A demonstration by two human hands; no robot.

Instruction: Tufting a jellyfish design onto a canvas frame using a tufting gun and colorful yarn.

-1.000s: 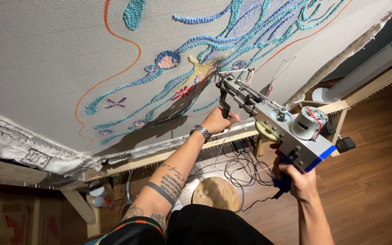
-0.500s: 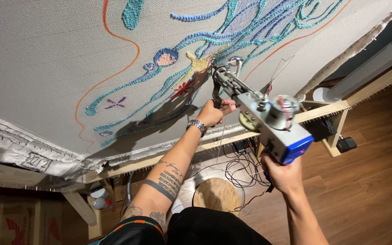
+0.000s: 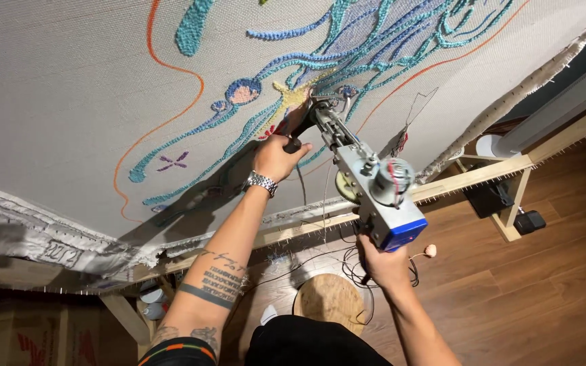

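Both hands gripping tufting gun (image 3: pixel 371 186), left hand (image 3: pixel 276 157) front, right hand (image 3: pixel 382 261) rear, tip on stretched cloth (image 3: pixel 69 102)

At the bottom left of your view, under the frame, sits a brown cardboard box (image 3: pixel 32 346) with a red printed mark. You have no other packages, signs or screens in sight.

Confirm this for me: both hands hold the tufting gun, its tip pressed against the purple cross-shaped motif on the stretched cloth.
Not quite. In the head view, the left hand and right hand hold the tufting gun, but its tip meets the cloth at the yellow patch, not the purple cross-shaped motif.
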